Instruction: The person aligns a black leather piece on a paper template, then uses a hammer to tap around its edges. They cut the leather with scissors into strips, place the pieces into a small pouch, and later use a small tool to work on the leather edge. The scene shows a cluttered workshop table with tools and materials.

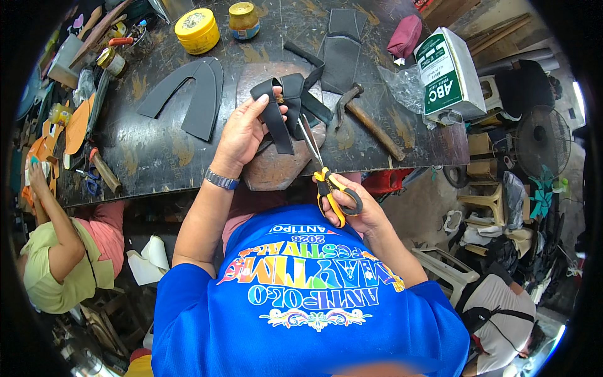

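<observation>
Shirt (308,295) is showing below scissors (323,174). Right hand (359,210) is gripping these, left hand (244,135) pinching strap (277,131) — a slip could nick it.

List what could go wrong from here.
1. The scissors in the right hand point up toward the left hand's side; a slip might nick its fingers.
2. The black strap in the left hand has other dark pieces bunched behind it, so a blade could catch the wrong layer.
3. The hammer's handle ends near the table edge; a bump might knock it off.
</observation>
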A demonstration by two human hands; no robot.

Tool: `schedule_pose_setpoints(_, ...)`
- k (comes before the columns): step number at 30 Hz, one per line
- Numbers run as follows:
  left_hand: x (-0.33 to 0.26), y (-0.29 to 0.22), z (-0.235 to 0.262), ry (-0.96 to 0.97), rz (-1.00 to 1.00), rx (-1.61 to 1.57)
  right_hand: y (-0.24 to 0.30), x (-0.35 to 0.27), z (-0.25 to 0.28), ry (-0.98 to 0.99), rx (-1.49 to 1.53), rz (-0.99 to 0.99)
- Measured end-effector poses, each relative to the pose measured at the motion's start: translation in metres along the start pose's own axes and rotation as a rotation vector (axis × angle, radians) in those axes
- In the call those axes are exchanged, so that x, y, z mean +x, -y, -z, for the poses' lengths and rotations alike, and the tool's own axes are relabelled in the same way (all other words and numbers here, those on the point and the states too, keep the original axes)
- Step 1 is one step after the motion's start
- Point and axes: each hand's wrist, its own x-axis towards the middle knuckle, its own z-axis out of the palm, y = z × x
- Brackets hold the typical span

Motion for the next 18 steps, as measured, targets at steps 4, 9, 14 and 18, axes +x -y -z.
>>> schedule_pose_setpoints(4,-0.002,-0.002,-0.002,-0.004,-0.004,0.016,0.0,0.0,-0.002,0.061,-0.002,0.059)
schedule_pose_setpoints(9,-0.006,-0.003,-0.004,0.066,-0.007,-0.015,0.002,0.003,-0.003,0.025,-0.009,0.065)
schedule_pose_setpoints(14,-0.01,-0.004,-0.006,0.073,-0.024,-0.028,0.008,0.003,-0.003,0.065,-0.018,0.034)
schedule_pose_setpoints(18,-0.011,-0.007,-0.004,0.068,-0.025,0.0,0.013,0.0,-0.002,0.079,-0.058,0.055)
